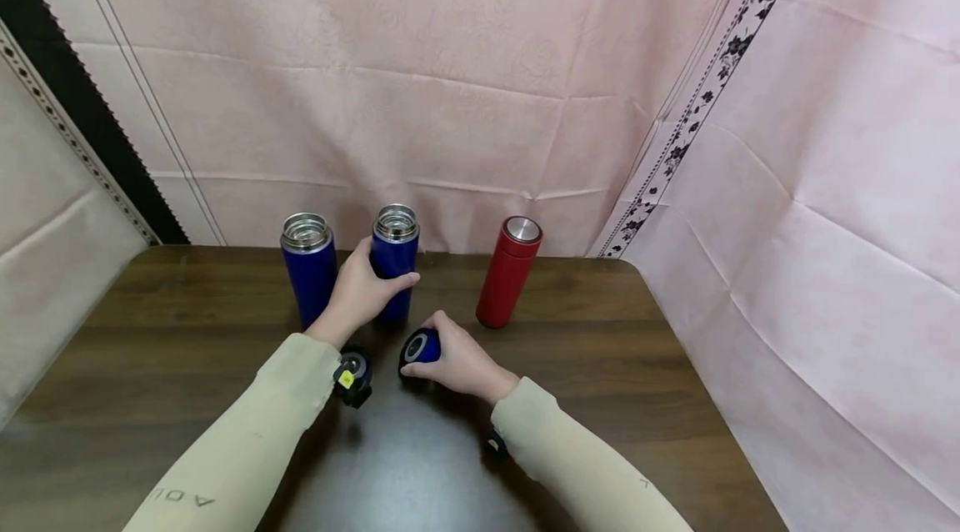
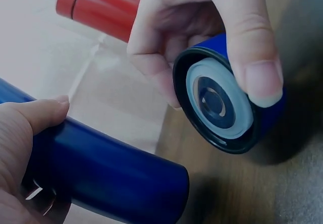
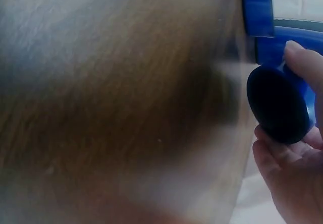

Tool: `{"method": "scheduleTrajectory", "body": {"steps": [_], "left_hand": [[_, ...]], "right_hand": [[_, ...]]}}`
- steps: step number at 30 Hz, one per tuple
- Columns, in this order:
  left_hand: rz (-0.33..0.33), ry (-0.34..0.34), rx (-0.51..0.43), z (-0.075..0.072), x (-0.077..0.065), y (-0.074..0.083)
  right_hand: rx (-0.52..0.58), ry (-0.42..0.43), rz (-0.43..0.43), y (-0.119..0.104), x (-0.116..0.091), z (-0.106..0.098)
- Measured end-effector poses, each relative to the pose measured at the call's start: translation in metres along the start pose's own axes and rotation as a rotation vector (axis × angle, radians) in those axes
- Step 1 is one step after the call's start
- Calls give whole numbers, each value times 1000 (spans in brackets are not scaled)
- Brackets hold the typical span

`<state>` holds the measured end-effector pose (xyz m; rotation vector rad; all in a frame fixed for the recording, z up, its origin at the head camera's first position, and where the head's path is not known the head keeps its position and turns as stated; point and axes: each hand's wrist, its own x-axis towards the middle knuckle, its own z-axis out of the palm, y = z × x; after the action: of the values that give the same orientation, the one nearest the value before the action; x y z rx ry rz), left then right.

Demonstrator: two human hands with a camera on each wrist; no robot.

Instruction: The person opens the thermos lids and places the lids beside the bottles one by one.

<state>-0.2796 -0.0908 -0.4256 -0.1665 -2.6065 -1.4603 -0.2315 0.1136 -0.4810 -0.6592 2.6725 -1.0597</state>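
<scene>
My left hand [image 1: 358, 286] grips a blue thermos bottle [image 1: 395, 253] round its body; the bottle stands upright on the table without a lid, its steel mouth showing. A blue lid [image 1: 430, 346] is held between the thumb and fingers of my right hand [image 1: 467, 357], in front of that bottle. In the left wrist view the underside of the lid [image 2: 219, 100] faces the camera, with a pale seal ring inside a dark rim. A second blue thermos bottle [image 1: 309, 269], also lidless, stands just left of my left hand.
A red thermos bottle [image 1: 510, 272] with a steel-topped lid on it stands at the back right. Pink curtain cloth [image 1: 465, 82] hangs behind and beside the brown wooden table [image 1: 600, 399]. A camera [image 1: 354, 375] is strapped to my left wrist.
</scene>
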Motion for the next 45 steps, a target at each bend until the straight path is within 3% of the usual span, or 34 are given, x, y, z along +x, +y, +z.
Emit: {"method": "scheduleTrajectory", "body": {"steps": [9,15,21,45], "left_hand": [[-40,-47,-6,5,10,-16],[-40,-84,28,4,13,-26],[-53,-117,18,2,11,-23],[-93,-119,26,2,11,-23]], "right_hand": [[18,-25,35,5,5,6],[-66,-11,-3,3,6,1],[-155,-40,-12,2,5,-3],[-282,-70,-54,7,4,5]]}}
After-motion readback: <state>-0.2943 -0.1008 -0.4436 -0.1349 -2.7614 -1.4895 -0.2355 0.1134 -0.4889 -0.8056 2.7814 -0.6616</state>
